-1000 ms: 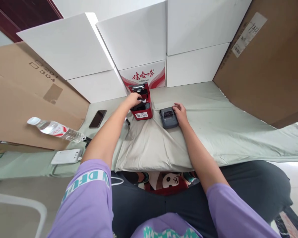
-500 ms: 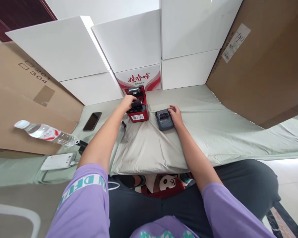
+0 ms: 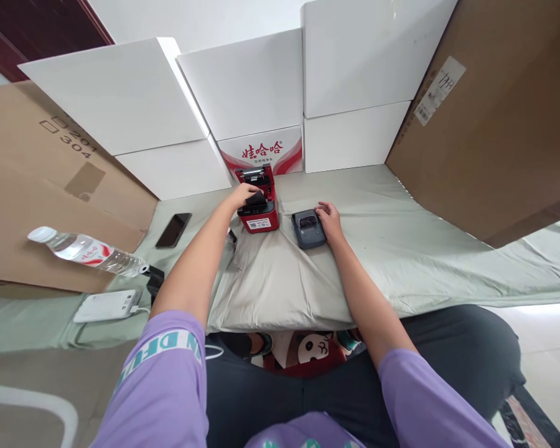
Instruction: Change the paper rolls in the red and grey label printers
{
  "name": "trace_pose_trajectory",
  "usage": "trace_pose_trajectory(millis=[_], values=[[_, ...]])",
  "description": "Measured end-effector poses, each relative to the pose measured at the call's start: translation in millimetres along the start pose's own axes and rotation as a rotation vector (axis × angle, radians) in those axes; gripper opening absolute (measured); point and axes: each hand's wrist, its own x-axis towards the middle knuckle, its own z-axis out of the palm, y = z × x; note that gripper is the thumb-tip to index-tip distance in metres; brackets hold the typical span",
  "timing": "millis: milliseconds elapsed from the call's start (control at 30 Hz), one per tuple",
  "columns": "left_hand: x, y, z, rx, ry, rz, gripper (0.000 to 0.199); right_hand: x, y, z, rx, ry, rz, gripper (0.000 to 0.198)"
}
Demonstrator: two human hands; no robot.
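Note:
A small red and black printer (image 3: 264, 223) stands on the cloth with its lid raised at the back. My left hand (image 3: 243, 194) reaches into its opening from the left, its fingers closed on a black curved piece (image 3: 256, 199) that looks like a roll; the fingertips are partly hidden. To the right lies a dark grey portable printer (image 3: 310, 238) with a dark window on its top. Around its upper right corner my right hand (image 3: 330, 221) is curled, thumb against the side.
White boxes (image 3: 256, 87) line the back, with brown cartons (image 3: 499, 124) at both sides. On the left are a phone (image 3: 173, 230), a water bottle (image 3: 86, 250), a white power bank (image 3: 106, 306) with a cable and a black object (image 3: 155, 280). A green cloth (image 3: 280, 298) covers the surface.
My left fingers have shifted slightly at the black piece, which now sits a little more tilted in the red printer. My right hand stays at the grey printer. The view has tipped slightly.

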Motion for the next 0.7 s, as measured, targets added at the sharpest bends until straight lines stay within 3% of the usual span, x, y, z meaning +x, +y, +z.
trace_pose_trajectory(millis=[267, 333, 400, 500, 600, 700], values=[[-35, 10, -21, -0.197, 0.015, -0.029, 0.079, -1, -1, 1, -0.003, 0.002, -0.005, 0.041], [-38, 15, -28, -0.250, 0.077, 0.008, 0.084, -2, -2, 1, 0.000, 0.003, -0.004, 0.043], [-35, 21, -34, -0.253, 0.220, 0.057, 0.084, -2, -2, 0, -0.001, 0.000, -0.003, 0.043], [-23, 31, -38, -0.073, 0.387, 0.132, 0.070, 0, 0, 0, -0.006, -0.007, -0.007, 0.042], [-11, 40, -36, 0.169, 0.300, 0.103, 0.059, 2, 2, -1, -0.018, -0.014, -0.013, 0.042], [-10, 47, -35, 0.310, 0.256, 0.066, 0.064, 3, 4, -1, -0.023, -0.012, -0.015, 0.042]])
